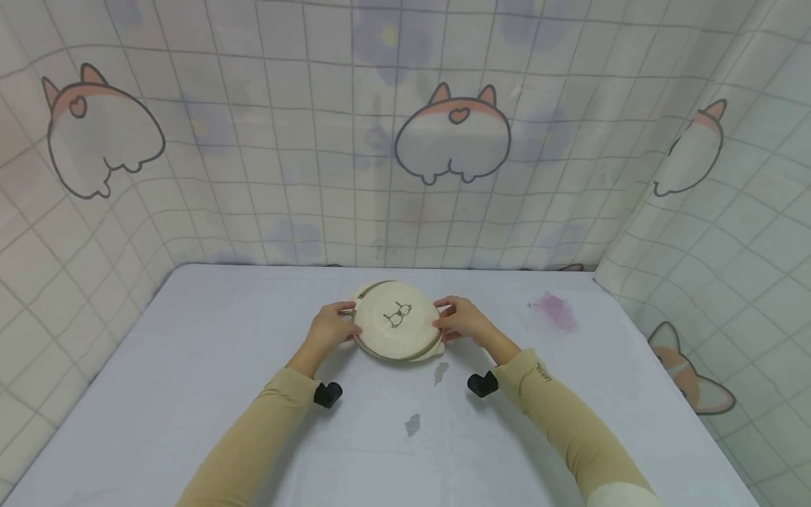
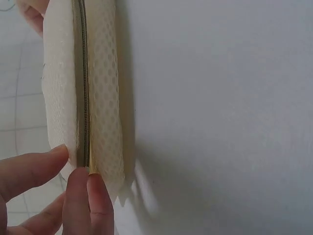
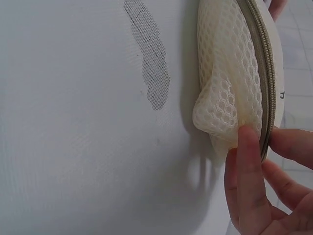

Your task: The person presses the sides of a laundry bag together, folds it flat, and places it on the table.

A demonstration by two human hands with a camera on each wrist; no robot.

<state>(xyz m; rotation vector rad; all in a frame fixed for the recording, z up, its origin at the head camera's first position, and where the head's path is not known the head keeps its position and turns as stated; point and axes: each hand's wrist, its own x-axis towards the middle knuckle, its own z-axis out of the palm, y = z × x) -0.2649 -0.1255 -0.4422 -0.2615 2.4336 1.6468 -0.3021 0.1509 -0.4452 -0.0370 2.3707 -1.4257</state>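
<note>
A round cream mesh laundry bag (image 1: 394, 325), with a small line drawing printed on its top, is held a little above or on the white table; which, I cannot tell. A zipper (image 2: 84, 98) with olive tape runs round its side, over honeycomb mesh (image 2: 106, 83). At the bag's left edge my left hand (image 1: 331, 325) pinches the rim, thumb on the top and fingertips by the zipper. Opposite it, my right hand (image 1: 465, 320) pinches the right edge. In the right wrist view its fingertips (image 3: 248, 142) press into the mesh, which bulges and folds there.
The white tabletop (image 1: 209, 366) bears grey patches (image 1: 413, 424) in front of the bag and a pink stain (image 1: 556, 311) at the right. A checked curtain (image 1: 304, 162) with cartoon corgi prints hangs behind and along both sides.
</note>
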